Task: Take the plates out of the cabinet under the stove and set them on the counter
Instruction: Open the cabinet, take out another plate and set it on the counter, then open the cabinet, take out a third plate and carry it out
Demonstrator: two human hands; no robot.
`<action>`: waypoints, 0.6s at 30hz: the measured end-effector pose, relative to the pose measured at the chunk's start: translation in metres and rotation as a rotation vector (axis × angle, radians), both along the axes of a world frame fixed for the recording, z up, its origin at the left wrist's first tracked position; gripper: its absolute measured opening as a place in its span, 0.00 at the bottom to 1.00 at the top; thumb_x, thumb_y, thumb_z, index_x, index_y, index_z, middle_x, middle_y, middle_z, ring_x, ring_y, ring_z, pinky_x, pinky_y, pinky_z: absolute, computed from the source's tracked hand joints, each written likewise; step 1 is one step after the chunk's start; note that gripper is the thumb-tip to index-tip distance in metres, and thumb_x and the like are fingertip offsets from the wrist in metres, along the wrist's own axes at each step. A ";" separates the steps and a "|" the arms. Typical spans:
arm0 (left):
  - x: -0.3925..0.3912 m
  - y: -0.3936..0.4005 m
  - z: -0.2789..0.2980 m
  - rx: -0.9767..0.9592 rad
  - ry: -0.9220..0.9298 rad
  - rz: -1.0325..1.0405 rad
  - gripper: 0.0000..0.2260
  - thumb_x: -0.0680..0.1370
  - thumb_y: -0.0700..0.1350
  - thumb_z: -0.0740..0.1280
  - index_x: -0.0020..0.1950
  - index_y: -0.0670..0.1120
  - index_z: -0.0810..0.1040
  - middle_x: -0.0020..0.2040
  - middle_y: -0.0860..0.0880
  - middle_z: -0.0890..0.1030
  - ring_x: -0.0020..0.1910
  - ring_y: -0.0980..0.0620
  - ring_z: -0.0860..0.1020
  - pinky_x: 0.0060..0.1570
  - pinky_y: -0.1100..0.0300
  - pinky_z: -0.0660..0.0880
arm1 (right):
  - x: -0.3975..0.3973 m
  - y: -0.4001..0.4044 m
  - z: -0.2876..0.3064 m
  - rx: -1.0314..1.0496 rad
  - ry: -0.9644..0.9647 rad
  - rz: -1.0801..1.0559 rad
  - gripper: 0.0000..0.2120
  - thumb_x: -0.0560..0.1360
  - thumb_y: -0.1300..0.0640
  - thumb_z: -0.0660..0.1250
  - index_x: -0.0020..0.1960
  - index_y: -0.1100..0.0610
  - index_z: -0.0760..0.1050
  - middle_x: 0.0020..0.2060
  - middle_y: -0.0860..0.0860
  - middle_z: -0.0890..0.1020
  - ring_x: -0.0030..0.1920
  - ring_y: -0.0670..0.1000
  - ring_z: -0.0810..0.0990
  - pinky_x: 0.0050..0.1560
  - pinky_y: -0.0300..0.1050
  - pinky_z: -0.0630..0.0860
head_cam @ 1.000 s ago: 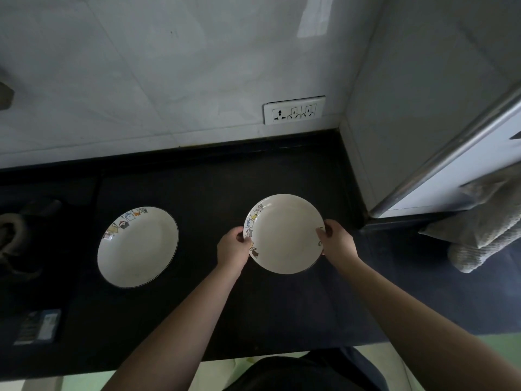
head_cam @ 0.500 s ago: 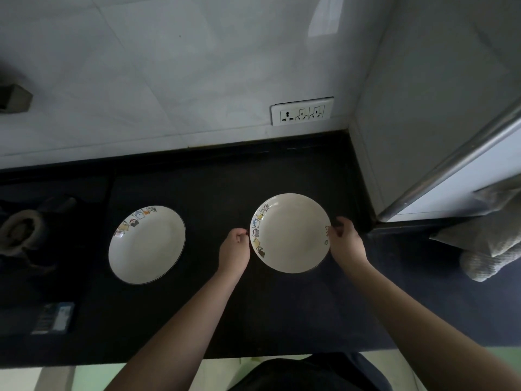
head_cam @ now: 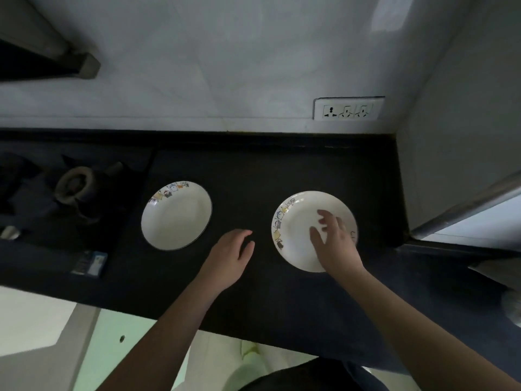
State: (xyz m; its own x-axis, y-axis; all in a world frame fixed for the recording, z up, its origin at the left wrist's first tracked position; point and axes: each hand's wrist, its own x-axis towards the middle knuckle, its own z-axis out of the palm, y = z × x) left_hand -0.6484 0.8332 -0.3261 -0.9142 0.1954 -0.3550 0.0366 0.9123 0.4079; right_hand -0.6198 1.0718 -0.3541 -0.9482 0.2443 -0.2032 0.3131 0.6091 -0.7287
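Two plates sitting flat on the counter (head_cam: 310, 170), so looks well along, possibly near done. Left plate (head_cam: 176, 215) lying centre-left of frame, just right of the stove (head_cam: 56, 193), nothing touching it. Right plate (head_cam: 298, 235) lying centre-right, near the corner where the counter meets the side wall. Plates well apart, not stacked.

Right hand (head_cam: 335, 244) hovering over or resting on the right plate, fingers (head_cam: 324, 218) spread and blurred, thumb out; not clamping the rim, so reading as open. Contact with the plate impossible to confirm from this angle. Left hand (head_cam: 231, 255) sitting above bare counter between the two plates, fingers loosely extended, empty, gripping nothing.

Judging: both plates already delivered, hands looking free of the second one. Remaining: unknown. Cabinet under the stove out of view, so no telling whether more plates waiting inside.

Containers: both plates shallow, white, with a cartoon print band along the upper-left rim; both empty, insides clean as far as visible, though the right hand covering part of the right one. Burner ring on the stove bare, no pot. Small blue box (head_cam: 90, 262) lying at lower left on the counter edge, contents unreadable. Socket (head_cam: 349, 109) on the wall at upper right, nothing plugged in.
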 end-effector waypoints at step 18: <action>0.146 -0.117 0.014 -0.226 0.234 -0.015 0.26 0.81 0.60 0.51 0.78 0.53 0.61 0.78 0.51 0.63 0.79 0.50 0.56 0.75 0.52 0.47 | 0.057 -0.121 0.041 0.348 0.086 0.609 0.25 0.81 0.44 0.56 0.74 0.53 0.64 0.69 0.52 0.73 0.69 0.53 0.71 0.68 0.50 0.68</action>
